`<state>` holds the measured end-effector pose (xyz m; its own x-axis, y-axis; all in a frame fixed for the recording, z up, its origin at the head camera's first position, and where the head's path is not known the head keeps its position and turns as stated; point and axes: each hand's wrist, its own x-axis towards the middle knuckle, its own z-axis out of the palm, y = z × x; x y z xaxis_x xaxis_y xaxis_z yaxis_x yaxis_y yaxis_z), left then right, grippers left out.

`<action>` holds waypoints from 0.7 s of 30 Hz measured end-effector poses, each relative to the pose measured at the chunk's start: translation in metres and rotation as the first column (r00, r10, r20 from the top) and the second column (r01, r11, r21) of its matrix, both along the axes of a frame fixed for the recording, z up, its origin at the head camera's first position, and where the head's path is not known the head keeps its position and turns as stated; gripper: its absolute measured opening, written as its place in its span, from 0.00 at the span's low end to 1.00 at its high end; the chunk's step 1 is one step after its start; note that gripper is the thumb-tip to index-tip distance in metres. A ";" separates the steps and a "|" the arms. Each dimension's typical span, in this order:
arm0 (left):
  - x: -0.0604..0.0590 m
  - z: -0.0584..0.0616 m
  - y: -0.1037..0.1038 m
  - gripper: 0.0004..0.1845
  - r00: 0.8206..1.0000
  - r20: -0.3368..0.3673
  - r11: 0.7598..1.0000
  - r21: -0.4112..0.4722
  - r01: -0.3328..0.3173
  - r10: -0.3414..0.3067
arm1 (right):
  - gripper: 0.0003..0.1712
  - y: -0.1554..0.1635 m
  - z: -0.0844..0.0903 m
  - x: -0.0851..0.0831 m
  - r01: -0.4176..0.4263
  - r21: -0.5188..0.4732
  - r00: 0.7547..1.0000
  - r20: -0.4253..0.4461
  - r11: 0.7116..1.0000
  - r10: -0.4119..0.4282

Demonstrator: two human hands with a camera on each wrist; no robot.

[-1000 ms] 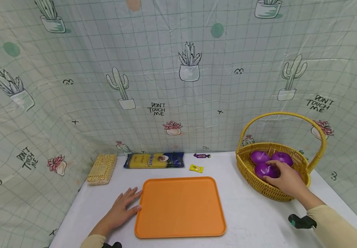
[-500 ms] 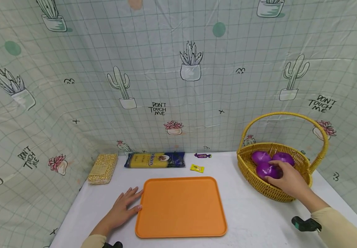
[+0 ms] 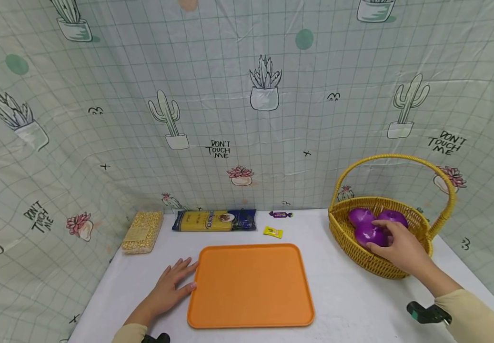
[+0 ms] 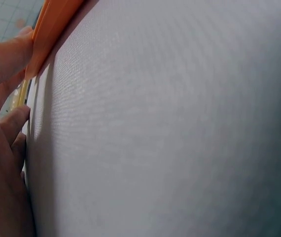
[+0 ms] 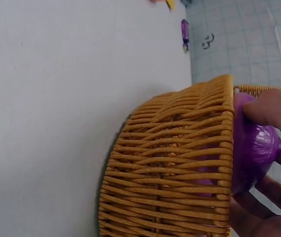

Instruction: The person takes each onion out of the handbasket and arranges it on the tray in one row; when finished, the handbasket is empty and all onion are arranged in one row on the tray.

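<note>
A yellow wicker basket with a tall handle stands at the right of the white table and holds three purple onions. My right hand reaches into it and grips the nearest purple onion, thumb and fingers curled round it. An orange tray lies flat in the middle of the table. My left hand rests flat on the table with its fingers against the tray's left edge.
At the back of the table lie a bag of corn kernels, a blue-and-yellow pasta packet, a purple wrapped candy and a yellow candy. A cactus-print curtain closes off the back and sides.
The right hand's grip on the front onion has shifted slightly upward in the basket. The left hand and tray have not moved.
</note>
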<state>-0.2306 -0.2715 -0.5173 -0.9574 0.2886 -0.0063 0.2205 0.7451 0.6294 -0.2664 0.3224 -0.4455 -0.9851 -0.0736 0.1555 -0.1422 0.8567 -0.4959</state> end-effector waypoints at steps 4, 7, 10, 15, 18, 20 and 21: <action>0.000 -0.001 0.000 0.32 1.000 -0.001 1.000 0.000 -0.002 0.002 | 0.43 -0.003 0.003 0.002 -0.005 -0.008 1.000 -0.008 1.000 0.005; 0.001 0.001 0.000 0.32 1.000 -0.009 1.000 -0.001 0.003 -0.003 | 0.44 -0.006 0.006 0.004 -0.010 -0.013 1.000 -0.012 1.000 0.010; 0.001 0.001 0.000 0.32 1.000 -0.002 1.000 0.000 0.000 0.000 | 0.45 -0.010 0.008 0.006 -0.017 -0.017 1.000 -0.026 1.000 0.017; 0.000 0.000 0.001 0.33 1.000 0.017 1.000 0.001 -0.015 0.015 | 0.45 -0.016 0.010 0.007 -0.021 -0.023 0.998 -0.051 1.000 0.019; -0.001 -0.001 0.000 0.33 1.000 0.017 1.000 0.005 -0.012 0.012 | 0.46 -0.019 0.011 0.008 -0.023 -0.023 0.997 -0.067 0.999 0.021; -0.001 -0.001 0.000 0.33 1.000 0.014 1.000 0.006 -0.010 0.010 | 0.46 -0.021 0.012 0.008 -0.031 -0.026 0.997 -0.074 0.999 0.029; -0.001 -0.001 0.000 0.33 1.000 0.013 1.000 0.008 -0.010 0.010 | 0.45 -0.023 0.013 0.009 -0.032 -0.028 0.996 -0.078 0.999 0.030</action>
